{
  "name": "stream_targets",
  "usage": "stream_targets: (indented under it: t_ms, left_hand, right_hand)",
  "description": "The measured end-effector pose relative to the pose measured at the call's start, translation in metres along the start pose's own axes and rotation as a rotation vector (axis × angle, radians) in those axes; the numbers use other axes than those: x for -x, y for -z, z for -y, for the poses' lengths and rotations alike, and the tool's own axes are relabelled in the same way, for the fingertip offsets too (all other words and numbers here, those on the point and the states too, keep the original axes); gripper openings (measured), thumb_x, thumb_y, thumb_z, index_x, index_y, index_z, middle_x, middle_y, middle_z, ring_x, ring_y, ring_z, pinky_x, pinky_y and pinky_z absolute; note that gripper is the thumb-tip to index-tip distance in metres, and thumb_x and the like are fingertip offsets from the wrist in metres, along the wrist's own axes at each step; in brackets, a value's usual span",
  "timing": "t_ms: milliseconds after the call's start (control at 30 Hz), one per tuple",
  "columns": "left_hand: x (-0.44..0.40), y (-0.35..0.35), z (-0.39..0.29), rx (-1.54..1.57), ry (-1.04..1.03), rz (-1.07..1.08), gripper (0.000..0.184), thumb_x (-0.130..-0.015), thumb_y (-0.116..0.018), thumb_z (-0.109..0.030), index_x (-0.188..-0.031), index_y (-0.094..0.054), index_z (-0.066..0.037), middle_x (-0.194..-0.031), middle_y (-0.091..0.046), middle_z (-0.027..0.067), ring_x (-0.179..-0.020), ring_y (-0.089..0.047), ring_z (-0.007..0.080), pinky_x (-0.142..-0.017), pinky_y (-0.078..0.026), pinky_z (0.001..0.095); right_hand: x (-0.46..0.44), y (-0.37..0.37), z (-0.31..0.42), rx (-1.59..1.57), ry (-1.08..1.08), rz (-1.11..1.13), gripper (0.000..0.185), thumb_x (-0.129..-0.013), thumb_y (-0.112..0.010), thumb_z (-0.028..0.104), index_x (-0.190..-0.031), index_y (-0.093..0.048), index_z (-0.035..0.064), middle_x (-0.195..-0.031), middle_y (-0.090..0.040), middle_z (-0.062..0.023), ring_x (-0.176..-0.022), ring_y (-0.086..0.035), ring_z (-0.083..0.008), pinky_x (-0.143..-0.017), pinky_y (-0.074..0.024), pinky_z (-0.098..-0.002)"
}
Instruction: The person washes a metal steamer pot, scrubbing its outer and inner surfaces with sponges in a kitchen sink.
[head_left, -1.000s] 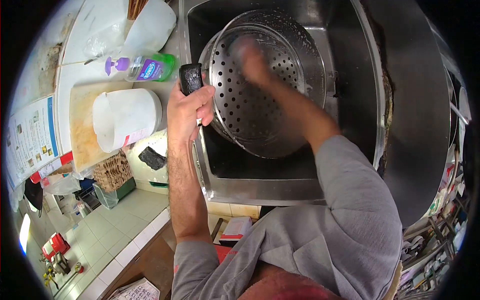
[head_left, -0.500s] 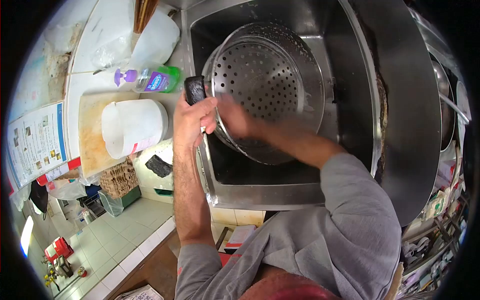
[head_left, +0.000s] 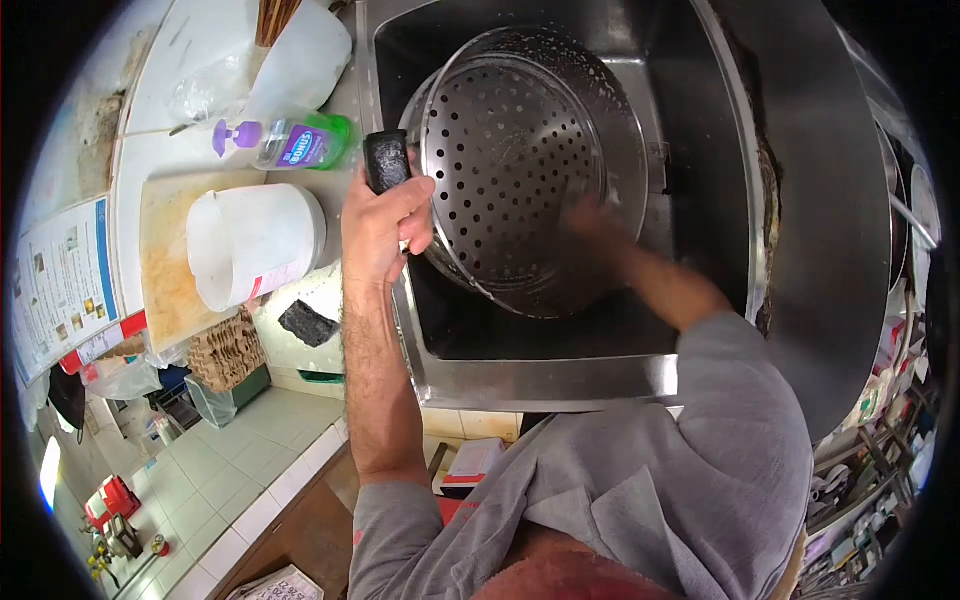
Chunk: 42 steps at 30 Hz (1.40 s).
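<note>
A round metal steamer pot [head_left: 625,205] with a perforated bottom stands in the steel sink, slightly tilted. My left hand [head_left: 385,222] is wrapped round its black side handle [head_left: 387,162] at the left rim. Over the right part of the perforated bottom is my right hand [head_left: 595,218], smeared by motion. Whether it holds anything, or touches the metal, I cannot make out.
A steel sink [head_left: 540,375] surrounds the pot. On the left stand a soap pump bottle [head_left: 312,143] and a white plastic tub [head_left: 270,235], with a dark scouring pad [head_left: 308,323] below them. A cutting board [head_left: 165,240] lies under the tub.
My right hand has swept from the pot's left rim to the right across its perforated bottom. The left hand keeps its hold on the handle. The whole view has shifted slightly.
</note>
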<state>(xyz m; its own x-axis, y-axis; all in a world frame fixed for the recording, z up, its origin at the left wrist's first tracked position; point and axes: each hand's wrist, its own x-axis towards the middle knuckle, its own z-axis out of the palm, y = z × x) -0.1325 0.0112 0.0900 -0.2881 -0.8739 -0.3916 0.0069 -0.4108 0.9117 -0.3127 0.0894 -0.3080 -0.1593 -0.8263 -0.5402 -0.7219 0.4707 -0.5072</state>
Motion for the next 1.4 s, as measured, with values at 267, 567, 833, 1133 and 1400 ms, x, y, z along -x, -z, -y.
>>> stream_targets:
  t_ms: [267, 567, 833, 1133, 1400]
  left_hand:
    - [0.004, -0.004, 0.003, 0.008, -0.012, 0.027, 0.027, -0.073, -0.059, 0.001, -0.096, -0.045, 0.0, -0.056, -0.041, 0.0003, -0.038, -0.033, 0.0061, -0.032, -0.027, 0.023]
    - [-0.002, 0.0, 0.002, 0.038, -0.007, 0.029, 0.03, -0.072, -0.06, 0.001, -0.098, -0.043, 0.0, -0.056, -0.041, 0.0006, -0.037, -0.033, 0.0062, -0.032, -0.027, 0.0235]
    - [0.004, 0.0, 0.005, 0.013, 0.007, 0.022, 0.033, -0.073, -0.06, 0.001, -0.102, -0.044, 0.0, -0.058, -0.042, 0.0011, -0.038, -0.032, 0.0065, -0.033, -0.027, 0.0238]
    - [0.006, 0.0, 0.005, 0.004, -0.002, 0.012, 0.034, -0.073, -0.06, 0.002, -0.103, -0.044, 0.001, -0.058, -0.042, 0.0019, -0.038, -0.035, 0.0072, -0.032, -0.028, 0.024]
    - [0.006, -0.001, 0.005, -0.004, -0.02, 0.039, 0.031, -0.073, -0.06, -0.002, -0.1, -0.044, 0.002, -0.055, -0.04, 0.0002, -0.038, -0.033, 0.006, -0.032, -0.028, 0.0227]
  right_hand:
    - [0.049, 0.078, 0.213, -0.53, 0.794, -0.679, 0.039, -0.081, -0.043, 0.001, -0.12, -0.047, 0.0011, -0.122, -0.045, -0.0239, -0.119, -0.04, -0.039, -0.103, -0.0289, -0.0453]
    - [0.073, 0.066, 0.133, -0.618, 0.451, -0.241, 0.039, -0.095, -0.032, 0.016, -0.129, -0.039, -0.0001, -0.132, -0.042, -0.0209, -0.124, -0.038, -0.034, -0.108, -0.0238, -0.0406]
    - [-0.093, 0.091, 0.105, -0.399, 0.198, -0.878, 0.027, -0.084, -0.05, 0.014, -0.107, -0.053, 0.0002, -0.103, -0.057, -0.0203, -0.093, -0.056, -0.0354, -0.08, -0.0456, -0.0416]
    - [0.12, 0.058, 0.146, -0.107, 1.365, -0.227, 0.044, -0.079, -0.051, 0.002, -0.123, -0.048, 0.0043, -0.127, -0.047, -0.0185, -0.124, -0.04, -0.0325, -0.105, -0.0292, -0.0436]
    - [-0.079, 0.126, 0.126, -0.031, 0.808, -0.724, 0.02, -0.08, -0.05, 0.009, -0.097, -0.058, 0.0022, -0.101, -0.057, -0.0156, -0.094, -0.055, -0.0291, -0.084, -0.0429, -0.0397]
